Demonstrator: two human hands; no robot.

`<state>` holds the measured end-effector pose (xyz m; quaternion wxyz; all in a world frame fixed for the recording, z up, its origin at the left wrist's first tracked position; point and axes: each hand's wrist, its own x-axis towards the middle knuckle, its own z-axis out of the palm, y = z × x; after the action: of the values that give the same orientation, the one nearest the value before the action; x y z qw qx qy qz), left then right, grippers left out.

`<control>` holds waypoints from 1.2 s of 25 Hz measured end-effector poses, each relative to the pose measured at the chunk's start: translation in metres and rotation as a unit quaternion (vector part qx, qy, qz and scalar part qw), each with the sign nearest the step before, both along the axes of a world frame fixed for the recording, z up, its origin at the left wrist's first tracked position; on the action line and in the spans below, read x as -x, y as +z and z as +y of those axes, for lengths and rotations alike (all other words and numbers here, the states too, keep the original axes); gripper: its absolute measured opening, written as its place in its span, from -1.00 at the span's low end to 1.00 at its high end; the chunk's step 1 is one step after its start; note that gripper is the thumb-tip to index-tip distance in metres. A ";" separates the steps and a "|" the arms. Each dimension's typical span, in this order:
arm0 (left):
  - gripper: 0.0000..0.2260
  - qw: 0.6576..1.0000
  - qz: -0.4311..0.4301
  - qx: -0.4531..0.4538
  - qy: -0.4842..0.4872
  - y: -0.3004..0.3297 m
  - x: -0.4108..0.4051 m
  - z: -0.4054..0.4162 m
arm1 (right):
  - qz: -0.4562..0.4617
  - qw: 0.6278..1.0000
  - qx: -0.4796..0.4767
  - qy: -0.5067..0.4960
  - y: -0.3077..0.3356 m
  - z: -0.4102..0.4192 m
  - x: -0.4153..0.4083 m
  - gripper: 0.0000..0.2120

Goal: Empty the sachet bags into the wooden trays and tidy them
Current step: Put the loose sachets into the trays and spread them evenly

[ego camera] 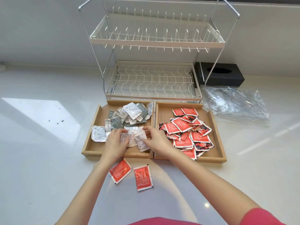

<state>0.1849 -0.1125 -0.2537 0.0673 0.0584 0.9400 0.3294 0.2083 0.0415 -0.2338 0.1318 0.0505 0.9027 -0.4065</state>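
Note:
Two wooden trays stand side by side on the white counter. The left tray (95, 120) holds a loose heap of silver and grey-green sachets (129, 113). The right tray (215, 127) holds a pile of red sachets (186, 130). My left hand (113, 143) and my right hand (156, 140) are both over the near part of the left tray, fingers pinching a small bunch of silver sachets (139, 141) between them. Two red sachets (120, 170) (143, 177) lie flat on the counter in front of the trays, between my forearms.
A two-tier wire dish rack (154, 82) stands right behind the trays. A black tissue box (227, 75) sits at the back right. Crumpled clear plastic bags (237, 106) lie to the right of the right tray.

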 end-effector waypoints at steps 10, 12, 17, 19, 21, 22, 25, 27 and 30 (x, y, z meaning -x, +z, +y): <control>-0.82 0.999 0.023 -0.029 0.028 -0.006 -0.067 -0.023 | 0.033 0.982 -0.077 0.168 -0.002 -0.007 -0.059 -0.69; -0.66 0.999 -0.013 0.033 0.036 -0.022 -0.084 -0.026 | 0.007 0.967 -0.146 0.208 -0.015 -0.013 -0.069 -0.62; -0.52 0.993 -0.034 0.100 0.056 -0.031 -0.094 -0.027 | -0.002 0.959 -0.221 0.176 -0.029 -0.026 -0.077 -0.59; -0.53 0.990 -0.069 0.104 0.069 -0.028 -0.089 -0.028 | -0.016 0.954 -0.245 0.171 -0.028 -0.031 -0.077 -0.66; -0.54 0.985 -0.108 0.105 0.082 -0.026 -0.084 -0.029 | -0.034 0.955 -0.248 0.162 -0.027 -0.032 -0.076 -0.69; -0.54 0.985 -0.119 0.092 0.087 -0.025 -0.082 -0.030 | -0.040 0.957 -0.239 0.158 -0.027 -0.031 -0.077 -0.68; -0.63 0.987 -0.125 0.076 0.068 -0.022 -0.080 -0.029 | -0.036 0.971 -0.189 0.143 -0.031 -0.029 -0.079 -0.72; -0.81 0.990 -0.105 0.086 0.039 -0.020 -0.083 -0.026 | -0.034 0.981 -0.145 0.127 -0.030 -0.026 -0.082 -0.76; -0.82 0.992 -0.124 0.031 0.015 -0.014 -0.086 -0.018 | -0.049 0.995 -0.043 0.081 -0.019 -0.013 -0.085 -0.79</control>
<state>0.2705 -0.1306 -0.2674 0.1801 0.0009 0.9348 0.3061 0.2934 0.0289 -0.2532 0.2061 0.0025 0.9129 -0.3522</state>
